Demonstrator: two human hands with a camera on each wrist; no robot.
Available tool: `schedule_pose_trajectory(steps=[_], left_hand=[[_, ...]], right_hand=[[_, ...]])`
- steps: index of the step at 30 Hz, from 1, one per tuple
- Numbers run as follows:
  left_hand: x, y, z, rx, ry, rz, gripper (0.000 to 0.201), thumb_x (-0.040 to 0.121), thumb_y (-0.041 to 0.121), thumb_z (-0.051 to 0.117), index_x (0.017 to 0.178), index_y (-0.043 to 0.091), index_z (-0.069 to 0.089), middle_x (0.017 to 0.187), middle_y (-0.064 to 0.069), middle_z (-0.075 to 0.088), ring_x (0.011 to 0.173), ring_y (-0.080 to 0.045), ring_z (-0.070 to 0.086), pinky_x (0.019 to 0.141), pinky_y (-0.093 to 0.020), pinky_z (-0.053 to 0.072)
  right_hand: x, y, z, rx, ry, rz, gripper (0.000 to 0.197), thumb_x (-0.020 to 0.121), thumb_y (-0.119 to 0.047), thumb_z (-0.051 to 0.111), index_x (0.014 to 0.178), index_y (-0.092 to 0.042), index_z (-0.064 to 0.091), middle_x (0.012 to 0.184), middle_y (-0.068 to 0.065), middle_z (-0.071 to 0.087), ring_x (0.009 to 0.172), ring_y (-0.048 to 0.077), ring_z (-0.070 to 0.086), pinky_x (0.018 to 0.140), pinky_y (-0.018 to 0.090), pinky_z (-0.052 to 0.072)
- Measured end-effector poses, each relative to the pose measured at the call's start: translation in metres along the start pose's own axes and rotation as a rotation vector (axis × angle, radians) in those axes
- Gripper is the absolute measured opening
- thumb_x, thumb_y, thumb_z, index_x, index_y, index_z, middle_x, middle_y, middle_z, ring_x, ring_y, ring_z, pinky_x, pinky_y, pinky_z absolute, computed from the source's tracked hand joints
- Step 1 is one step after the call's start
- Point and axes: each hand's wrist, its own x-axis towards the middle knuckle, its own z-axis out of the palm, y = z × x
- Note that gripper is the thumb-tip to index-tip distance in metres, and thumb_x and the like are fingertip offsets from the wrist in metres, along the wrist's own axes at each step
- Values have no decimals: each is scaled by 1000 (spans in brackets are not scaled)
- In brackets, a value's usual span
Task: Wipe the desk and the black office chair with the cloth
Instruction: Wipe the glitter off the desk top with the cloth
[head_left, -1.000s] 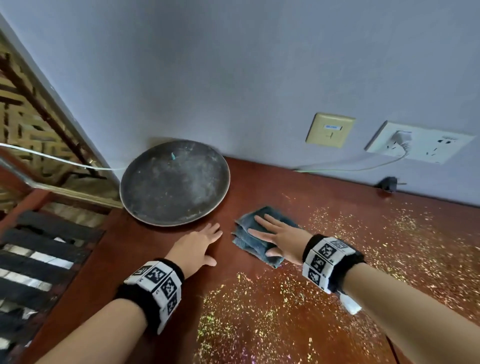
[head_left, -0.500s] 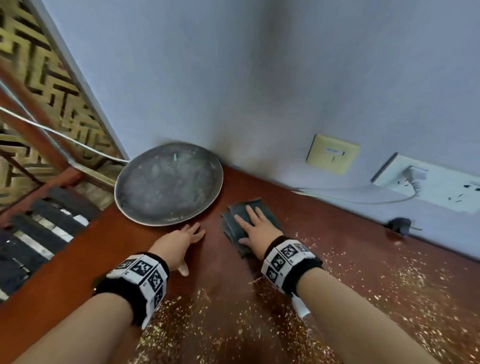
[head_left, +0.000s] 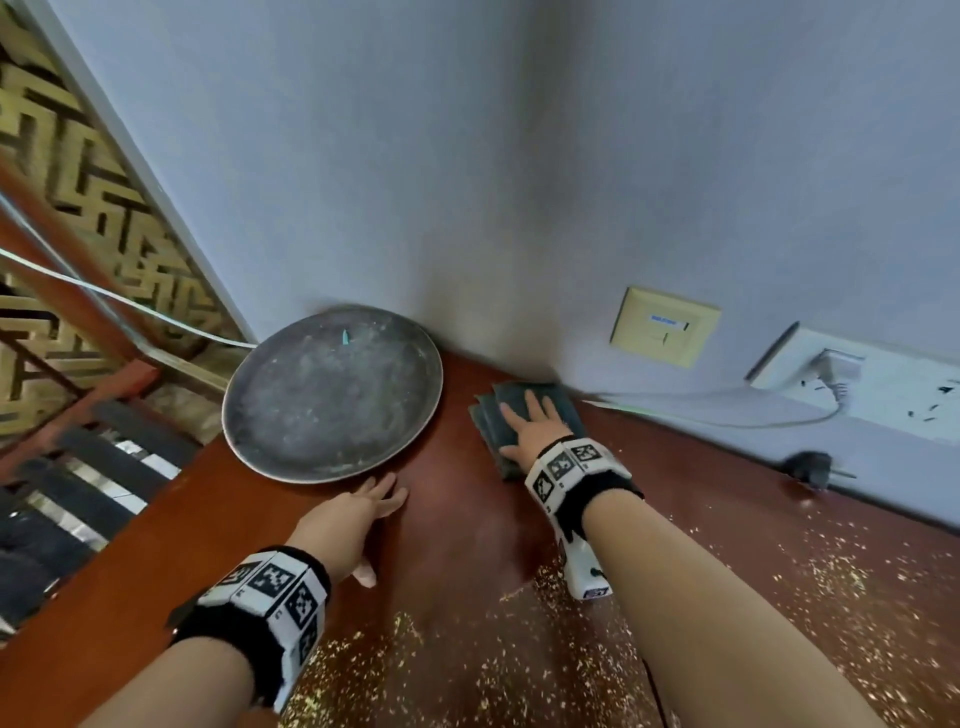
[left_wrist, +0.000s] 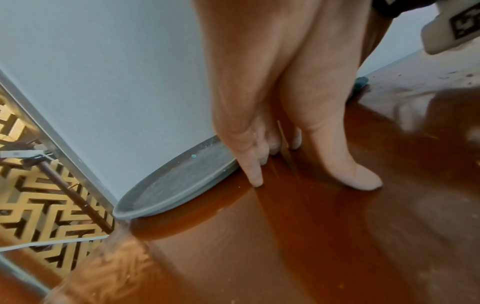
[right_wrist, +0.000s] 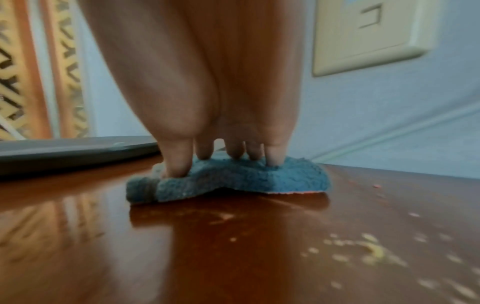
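A folded blue-grey cloth (head_left: 522, 410) (right_wrist: 233, 181) lies on the reddish-brown desk (head_left: 467, 519) right against the wall. My right hand (head_left: 535, 426) (right_wrist: 223, 152) presses flat on it with straight, spread fingers. My left hand (head_left: 358, 514) (left_wrist: 285, 160) rests open on the bare desk, fingertips touching the wood just in front of the round tray. The black office chair is not in view.
A round grey metal tray (head_left: 332, 395) (left_wrist: 179, 181) sits at the desk's back left corner, near its left edge. Yellowish crumbs (head_left: 779, 597) cover the desk's near and right parts. On the wall are a beige plate (head_left: 665, 327), a white socket (head_left: 852, 379) with a cable, and a black plug (head_left: 808, 465) lying on the desk.
My right hand has pushed the cloth away from me across the desk until it meets the wall. My left hand has stayed resting in front of the tray.
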Motion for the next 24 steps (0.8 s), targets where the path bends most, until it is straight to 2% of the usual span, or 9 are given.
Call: schedule_pose_trajectory(steps=[5, 8, 10, 12, 14, 17, 21, 23, 24], left_hand=[[-1, 0, -1, -15, 10, 4, 109, 76, 14, 77, 152, 27, 1, 159, 5, -11, 147, -14, 4, 116, -31, 18], [-1, 1, -1, -12, 1, 8, 108, 77, 12, 76, 152, 25, -1, 159, 4, -12, 147, -14, 0, 116, -30, 15], [0, 1, -1, -15, 5, 7, 108, 77, 12, 76, 152, 25, -1, 159, 4, -12, 147, -15, -2, 116, -31, 14], [1, 0, 0, -26, 4, 8, 108, 76, 12, 76, 152, 25, 0, 159, 5, -11, 147, -14, -2, 116, -30, 15], [1, -1, 1, -40, 7, 11, 108, 76, 11, 77, 152, 25, 2, 159, 5, -11, 147, -14, -2, 116, -29, 14], [-1, -2, 0, -38, 8, 17, 107, 77, 11, 76, 152, 24, 1, 158, 6, -12, 147, -13, -2, 116, -28, 14], [-4, 2, -3, -31, -3, 14, 106, 79, 12, 74, 152, 26, -1, 158, 5, -13, 147, -13, -1, 115, -28, 18], [-5, 4, -5, -13, -21, 5, 105, 79, 12, 73, 152, 25, -2, 158, 4, -13, 147, -15, 2, 115, -27, 18], [-5, 5, -6, -6, -31, 2, 105, 80, 12, 73, 152, 25, -2, 158, 3, -13, 147, -15, 2, 114, -27, 18]], right_hand=[[-35, 55, 17, 132, 91, 245, 68, 99, -37, 40, 150, -30, -4, 157, 4, -15, 145, 27, -10, 116, 44, 13], [-51, 73, 23, 154, 111, 337, 68, 99, -36, 41, 150, -29, -3, 157, 5, -15, 144, 29, -9, 116, 44, 13], [-44, 58, 23, 123, 99, 286, 70, 98, -35, 43, 150, -28, -3, 157, 7, -16, 144, 30, -11, 116, 46, 12], [-37, 28, 28, 19, 52, 105, 71, 98, -35, 43, 150, -28, -4, 156, 7, -17, 144, 30, -14, 117, 48, 9], [-35, 11, 30, -40, 1, -23, 68, 99, -32, 41, 150, -29, -4, 156, 6, -20, 144, 29, -15, 118, 45, 7], [-45, 40, 16, -113, -2, 25, 69, 100, -29, 41, 150, -24, -7, 155, 10, -19, 144, 30, -11, 118, 37, 1], [-64, 102, -3, -167, 45, 140, 71, 99, -30, 40, 149, -20, -10, 156, 18, -13, 144, 33, -7, 116, 37, 0], [-72, 105, 2, -247, 7, 49, 69, 98, -30, 42, 150, -18, -2, 156, 16, -13, 144, 35, -8, 116, 41, -3], [-77, 100, 11, -338, -25, -54, 63, 97, -30, 44, 150, -18, 12, 156, 12, -15, 143, 37, -12, 115, 45, -6]])
